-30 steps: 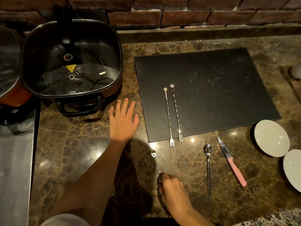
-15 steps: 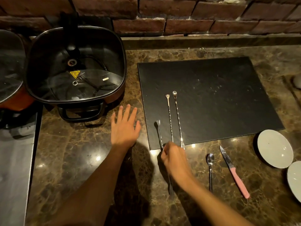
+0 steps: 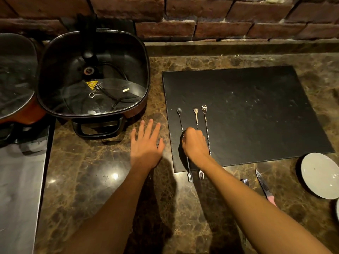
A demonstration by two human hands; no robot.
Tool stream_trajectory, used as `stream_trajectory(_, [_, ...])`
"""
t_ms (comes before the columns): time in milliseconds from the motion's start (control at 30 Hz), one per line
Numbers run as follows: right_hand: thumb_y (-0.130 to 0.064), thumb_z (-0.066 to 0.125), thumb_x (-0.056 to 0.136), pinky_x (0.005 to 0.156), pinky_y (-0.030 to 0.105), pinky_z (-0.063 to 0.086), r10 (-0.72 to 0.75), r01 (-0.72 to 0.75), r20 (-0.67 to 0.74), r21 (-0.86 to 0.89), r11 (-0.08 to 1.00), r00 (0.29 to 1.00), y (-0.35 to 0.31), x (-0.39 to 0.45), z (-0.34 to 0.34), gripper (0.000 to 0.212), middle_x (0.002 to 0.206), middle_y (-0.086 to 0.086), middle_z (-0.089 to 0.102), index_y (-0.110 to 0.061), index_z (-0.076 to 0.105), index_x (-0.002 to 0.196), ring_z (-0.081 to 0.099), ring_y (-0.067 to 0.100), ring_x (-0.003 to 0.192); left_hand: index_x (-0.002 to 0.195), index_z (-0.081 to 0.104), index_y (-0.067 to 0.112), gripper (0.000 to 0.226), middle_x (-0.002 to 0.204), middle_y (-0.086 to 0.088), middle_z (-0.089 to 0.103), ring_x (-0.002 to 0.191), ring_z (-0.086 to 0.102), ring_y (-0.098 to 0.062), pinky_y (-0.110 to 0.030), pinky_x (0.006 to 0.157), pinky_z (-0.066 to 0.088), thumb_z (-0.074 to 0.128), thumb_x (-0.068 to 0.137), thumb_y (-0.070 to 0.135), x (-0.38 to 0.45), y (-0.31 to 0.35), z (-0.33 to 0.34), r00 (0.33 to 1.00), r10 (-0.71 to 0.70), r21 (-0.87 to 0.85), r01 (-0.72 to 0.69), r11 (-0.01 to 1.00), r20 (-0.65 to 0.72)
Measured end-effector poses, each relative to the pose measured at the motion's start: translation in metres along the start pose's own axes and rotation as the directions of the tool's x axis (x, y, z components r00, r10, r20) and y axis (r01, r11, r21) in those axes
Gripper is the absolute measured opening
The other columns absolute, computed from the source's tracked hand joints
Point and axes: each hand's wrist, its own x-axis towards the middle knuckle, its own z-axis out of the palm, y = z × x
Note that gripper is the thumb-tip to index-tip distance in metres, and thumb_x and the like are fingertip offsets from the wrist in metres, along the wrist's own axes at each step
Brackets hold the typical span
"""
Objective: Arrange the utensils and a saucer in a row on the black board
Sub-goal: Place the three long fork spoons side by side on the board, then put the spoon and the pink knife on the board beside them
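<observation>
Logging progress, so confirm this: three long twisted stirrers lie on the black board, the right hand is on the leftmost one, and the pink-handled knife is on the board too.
One detail is wrong. The knife is not on the black board; it lies on the marble counter just in front of it, as the head view shows. The rest holds: three stirrers, with the right hand on the leftmost stirrer.

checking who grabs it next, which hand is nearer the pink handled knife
Right. The right hand is on the black board, up and left of the pink handled knife; the left hand rests flat further left, beyond it.
</observation>
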Motion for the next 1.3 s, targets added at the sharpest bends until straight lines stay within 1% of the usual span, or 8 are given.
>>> stream_trajectory(400, [-0.022,0.058,0.092,0.073,0.039,0.048,0.118,-0.119,0.017,0.202,0.972,0.993,0.014,-0.01,-0.016,0.015,0.099,0.021,0.064,-0.008,0.061,0.091,0.061,0.041,0.093,0.155,0.037,0.029,0.06,0.166,-0.001,0.031,0.155,0.021,-0.026,-0.057,0.121,0.018,0.033,0.098,0.047,0.001,-0.001,0.001,0.999,0.011,0.016,-0.012,1.0,0.045])
stream_trajectory(533, [-0.012,0.053,0.089,0.069,0.033,0.05,0.234,-0.211,-0.027,0.344,0.915,0.972,0.061,-0.042,-0.037,0.013,0.084,0.014,0.07,-0.01,0.063,0.082,0.065,0.032,0.079,0.152,0.046,0.024,0.059,0.163,-0.006,0.037,0.152,0.029,-0.031,-0.057,0.119,0.023,0.035,0.097,0.044,-0.002,0.002,-0.004,0.999,0.042,0.048,-0.043,0.998,0.029])
stream_trajectory(667, [-0.007,0.056,0.089,0.073,0.042,0.051,0.359,-0.294,-0.11,0.385,0.875,0.927,0.126,-0.094,-0.054,0.012,0.082,0.017,0.069,-0.002,0.065,0.083,0.065,0.035,0.08,0.153,0.045,0.019,0.057,0.164,-0.011,0.034,0.153,0.026,-0.034,-0.057,0.121,0.021,0.042,0.1,0.039,-0.007,0.008,-0.012,0.999,0.036,-0.002,-0.035,0.999,0.039])
stream_trajectory(833, [-0.02,0.063,0.089,0.064,0.027,0.038,0.444,-0.397,-0.073,0.333,0.855,0.893,0.174,-0.154,-0.047,0.014,0.074,0.002,0.063,-0.014,0.059,0.078,0.06,0.02,0.071,0.154,0.042,0.016,0.057,0.165,-0.013,0.03,0.155,0.02,-0.032,-0.052,0.123,0.017,0.039,0.1,0.037,-0.032,0.075,-0.027,0.991,0.126,-0.188,-0.133,0.973,-0.05])
stream_trajectory(967, [-0.02,0.069,0.085,0.06,0.029,0.04,0.392,-0.374,-0.05,0.207,0.904,0.919,0.181,-0.18,-0.031,0.015,0.077,0.005,0.063,-0.012,0.057,0.08,0.059,0.021,0.072,0.154,0.042,0.018,0.058,0.166,-0.01,0.03,0.156,0.018,-0.029,-0.044,0.124,0.011,0.041,0.099,0.037,-0.069,0.148,-0.021,0.926,0.377,-0.217,-0.376,0.901,-0.038])
stream_trajectory(1100, [-0.013,0.06,0.085,0.057,0.03,0.033,0.352,-0.35,-0.08,0.036,0.936,0.932,0.181,-0.19,-0.022,0.006,0.081,0.01,0.066,-0.014,0.055,0.082,0.065,0.031,0.078,0.153,0.046,0.019,0.06,0.165,-0.009,0.032,0.155,0.02,-0.027,-0.047,0.125,0.018,0.044,0.095,0.036,-0.11,0.193,0.007,0.792,0.594,-0.242,-0.554,0.797,0.141])
stream_trajectory(1200, [-0.007,0.05,0.082,0.053,0.032,0.032,0.37,-0.364,-0.037,0.114,0.924,0.928,0.187,-0.187,-0.024,0.007,0.079,0.011,0.063,-0.013,0.051,0.078,0.056,0.028,0.068,0.152,0.047,0.018,0.062,0.162,-0.011,0.038,0.151,0.031,-0.033,-0.052,0.119,0.033,0.047,0.092,0.034,-0.126,0.2,0.028,0.729,0.65,-0.218,-0.613,0.76,0.216])
stream_trajectory(1300, [-0.007,0.046,0.081,0.051,0.041,0.041,0.402,-0.391,0.006,0.243,0.888,0.916,0.197,-0.185,-0.029,0.011,0.071,0.008,0.058,-0.011,0.048,0.07,0.054,0.023,0.064,0.155,0.041,0.024,0.061,0.166,-0.009,0.031,0.154,0.024,-0.031,-0.05,0.124,0.025,0.047,0.097,0.039,-0.131,0.196,0.04,0.706,0.665,-0.145,-0.651,0.745,0.244])
